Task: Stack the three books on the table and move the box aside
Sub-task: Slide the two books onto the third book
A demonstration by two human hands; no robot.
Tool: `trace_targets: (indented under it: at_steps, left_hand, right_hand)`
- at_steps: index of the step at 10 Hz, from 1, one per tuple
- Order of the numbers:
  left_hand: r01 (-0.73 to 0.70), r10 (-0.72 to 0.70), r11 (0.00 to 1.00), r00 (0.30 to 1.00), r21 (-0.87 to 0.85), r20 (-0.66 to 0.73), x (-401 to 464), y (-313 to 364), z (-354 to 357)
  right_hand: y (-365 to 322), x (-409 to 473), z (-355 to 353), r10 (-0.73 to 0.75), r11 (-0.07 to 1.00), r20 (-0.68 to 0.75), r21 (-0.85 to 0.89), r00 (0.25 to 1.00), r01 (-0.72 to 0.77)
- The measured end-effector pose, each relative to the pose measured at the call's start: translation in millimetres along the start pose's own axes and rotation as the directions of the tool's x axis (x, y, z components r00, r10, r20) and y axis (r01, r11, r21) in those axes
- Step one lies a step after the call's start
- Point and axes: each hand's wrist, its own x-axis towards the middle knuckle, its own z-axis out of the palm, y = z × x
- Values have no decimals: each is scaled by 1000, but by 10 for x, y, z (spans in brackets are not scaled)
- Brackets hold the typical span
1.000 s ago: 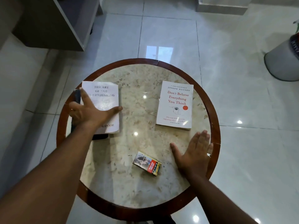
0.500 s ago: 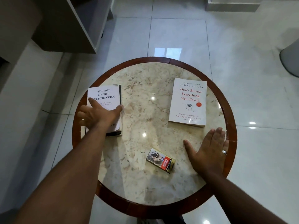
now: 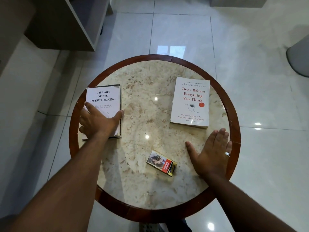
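round marble table (image 3: 150,77), books (image 3: 190,101), box (image 3: 161,163)

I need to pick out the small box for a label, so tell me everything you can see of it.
The small box is a flat rectangular pack, cardboard by its look, lying face up on the marble table near the front edge. Its lid end carries a dark photo, then a red band with white print, and a yellow end. It is closed and turned diagonally. Nothing touches it; the right hand rests flat on the table beside it, apart from it.
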Motion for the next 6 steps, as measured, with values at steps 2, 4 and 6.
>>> trace_targets:
  at_steps: [2, 4, 6]
  left_hand:
    - [1, -1, 1000, 1000, -11, 4, -41, -2, -8]
    - [-288, 286, 956, 958, 51, 34, -419, 506, 130]
    - [-505, 489, 861, 787, -62, 376, -1329, 1885, 516]
  right_hand:
    - [6, -6, 6, -2, 1000, -11, 0, 1000, 2]
    - [15, 0, -13, 9, 1000, 1, 2, 1000, -9]
    - [12, 25, -15, 15, 1000, 8, -3, 1000, -15]
